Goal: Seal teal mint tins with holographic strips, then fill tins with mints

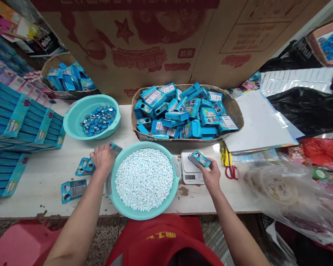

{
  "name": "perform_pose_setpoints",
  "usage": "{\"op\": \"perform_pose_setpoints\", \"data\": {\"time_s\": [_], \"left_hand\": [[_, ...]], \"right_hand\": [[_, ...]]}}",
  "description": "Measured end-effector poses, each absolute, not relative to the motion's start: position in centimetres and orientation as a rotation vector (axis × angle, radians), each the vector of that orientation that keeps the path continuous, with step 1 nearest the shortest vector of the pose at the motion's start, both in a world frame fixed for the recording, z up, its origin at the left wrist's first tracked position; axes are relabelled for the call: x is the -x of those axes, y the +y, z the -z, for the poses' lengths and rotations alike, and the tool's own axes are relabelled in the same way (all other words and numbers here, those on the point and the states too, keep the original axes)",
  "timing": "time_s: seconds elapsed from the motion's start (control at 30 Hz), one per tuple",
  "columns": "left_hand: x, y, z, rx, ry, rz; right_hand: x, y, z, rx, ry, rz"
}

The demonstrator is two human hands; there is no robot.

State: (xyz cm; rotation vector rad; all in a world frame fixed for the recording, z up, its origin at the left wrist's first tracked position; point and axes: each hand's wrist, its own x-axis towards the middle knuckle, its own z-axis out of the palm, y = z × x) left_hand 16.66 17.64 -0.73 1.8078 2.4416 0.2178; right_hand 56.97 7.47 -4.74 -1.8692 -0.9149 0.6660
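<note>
My right hand grips a small blue candy box, tilted above the white digital scale. My left hand lies palm down left of the candy bowl, its fingers curled at another small blue box. Part of that box is hidden by the hand. More blue boxes lie against the hand's left side, and one lies nearer the front. Between my hands stands a turquoise bowl filled with small pale candies.
Behind stand a turquoise bowl of shiny round caps and a cardboard tray heaped with blue boxes. Stacked blue display cartons rise at left. Red-handled scissors, white sheets and clear plastic bags lie at right.
</note>
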Motion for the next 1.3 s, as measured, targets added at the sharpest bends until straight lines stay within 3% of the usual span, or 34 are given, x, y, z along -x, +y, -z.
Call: {"op": "perform_pose_setpoints", "data": {"time_s": [0.1, 0.2, 0.3, 0.47, 0.7, 0.9, 1.17, 1.3], "left_hand": [[-19.7, 15.8, -0.9, -1.587, 2.258, -0.740], [-25.8, 13.4, -2.8, -0.962, 1.687, -1.093], [-32.0, 11.6, -3.3, -0.328, 1.193, -1.062], [-34.9, 11.1, -2.3, 0.178, 1.055, -1.109], [-31.8, 10.2, -1.9, -0.040, 1.026, -1.044], [-28.5, 9.1, -1.0, -0.226, 1.166, -0.945], [-26.3, 9.1, 1.2, -0.407, 1.469, -0.949], [-26.9, 9.2, 1.2, -0.427, 1.477, -0.890]], "right_hand": [[-55.6, 7.8, 1.5, 1.793, -1.056, -0.538], [-53.2, 7.6, -2.7, 1.613, -1.413, -0.405], [-50.7, 7.5, -4.5, 1.490, -1.733, -0.436], [-48.7, 7.8, -3.0, 1.528, -1.841, -0.455], [-48.4, 7.2, -3.1, 1.526, -1.637, -0.688], [-50.9, 6.1, -1.2, 1.541, -1.055, -1.004], [-56.5, 6.7, 5.2, 1.640, -0.794, -0.884], [-56.8, 6.9, 6.1, 1.657, -0.788, -0.895]]}}
